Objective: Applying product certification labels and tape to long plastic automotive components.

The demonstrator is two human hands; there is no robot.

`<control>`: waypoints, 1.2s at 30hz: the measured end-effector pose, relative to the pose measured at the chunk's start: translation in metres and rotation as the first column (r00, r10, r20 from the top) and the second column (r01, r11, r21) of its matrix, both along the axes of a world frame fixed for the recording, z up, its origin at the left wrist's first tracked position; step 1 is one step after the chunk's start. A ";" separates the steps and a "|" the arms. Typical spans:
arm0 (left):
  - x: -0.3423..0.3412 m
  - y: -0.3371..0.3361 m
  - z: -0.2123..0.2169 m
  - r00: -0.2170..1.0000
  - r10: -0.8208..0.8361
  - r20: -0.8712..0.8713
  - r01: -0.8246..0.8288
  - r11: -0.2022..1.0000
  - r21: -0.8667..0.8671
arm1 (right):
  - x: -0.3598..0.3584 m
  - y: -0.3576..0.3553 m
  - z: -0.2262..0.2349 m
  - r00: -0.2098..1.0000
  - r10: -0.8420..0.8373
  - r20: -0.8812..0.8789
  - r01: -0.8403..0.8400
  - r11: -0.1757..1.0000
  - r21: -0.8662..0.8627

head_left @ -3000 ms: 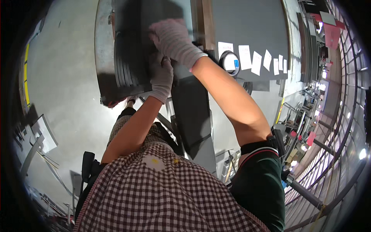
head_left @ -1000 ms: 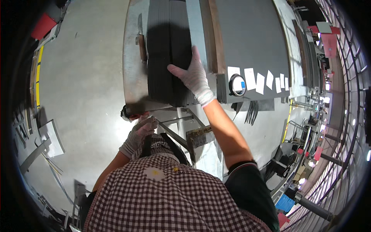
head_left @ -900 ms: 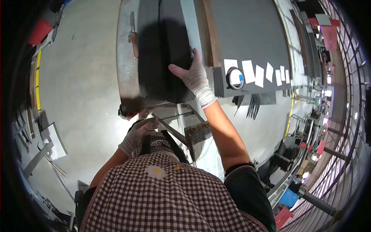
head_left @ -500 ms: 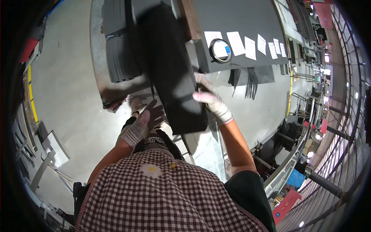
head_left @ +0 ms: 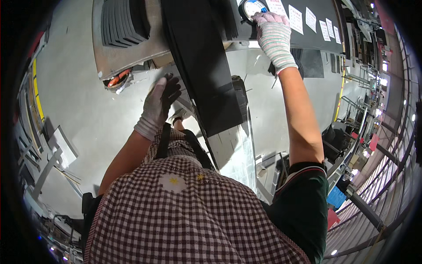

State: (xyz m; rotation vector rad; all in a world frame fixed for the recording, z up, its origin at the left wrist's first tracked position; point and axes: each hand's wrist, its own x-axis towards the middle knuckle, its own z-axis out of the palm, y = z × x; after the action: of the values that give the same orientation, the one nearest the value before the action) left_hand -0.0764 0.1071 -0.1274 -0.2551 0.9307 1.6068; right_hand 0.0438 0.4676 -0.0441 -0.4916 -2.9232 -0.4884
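Observation:
A stack of long black strips (head_left: 204, 66) stretches from the table toward me, its near end sticking out past the table edge. To its left, my left hand (head_left: 159, 104), in a pale glove with darker fingers, is raised with fingers spread and holds nothing. My right hand (head_left: 273, 37), in a striped knit glove, reaches far to the right of the stack. Its fingers curl over the near rim of a round black-rimmed object (head_left: 253, 9) with a white and blue middle. The glove partly covers that object, and I cannot make out its kind.
Bent dark sheets (head_left: 123, 26) are piled on the worn table (head_left: 103, 55) at the left. White printed papers (head_left: 296, 20) lie on the dark surface at the right. An orange item (head_left: 118, 78) shows under the left table corner. Dark sheets (head_left: 312, 64) hang below the right table.
My right hand has let go of the black strips and moved up and right to the round object. The strip stack now rests untouched. My left hand has risen slightly, still open.

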 end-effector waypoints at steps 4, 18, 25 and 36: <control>0.006 0.007 0.024 0.986 -0.007 -0.166 -0.023 0.984 -0.177 | 0.016 -0.013 0.012 0.974 0.091 -0.206 -0.078 0.994 0.073; 0.006 0.015 0.031 0.861 -0.239 -0.450 0.078 0.935 -0.347 | 0.096 -0.197 0.037 0.811 -0.582 -0.061 0.105 0.247 -0.963; 0.021 -0.008 0.072 0.865 -0.154 -0.478 0.085 0.983 -0.163 | 0.090 -0.224 0.059 0.931 -0.324 -0.169 -0.055 0.334 -0.941; 0.030 -0.027 0.116 0.765 -0.397 -0.507 0.312 0.917 -0.248 | 0.049 -0.228 0.072 0.974 0.122 -0.193 -0.228 0.539 -0.811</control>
State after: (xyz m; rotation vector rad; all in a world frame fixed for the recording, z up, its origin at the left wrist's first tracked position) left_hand -0.0468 0.0804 -0.0117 0.2969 1.4511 1.2623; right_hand 0.0925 0.2397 0.0277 -0.2657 -2.8499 1.0017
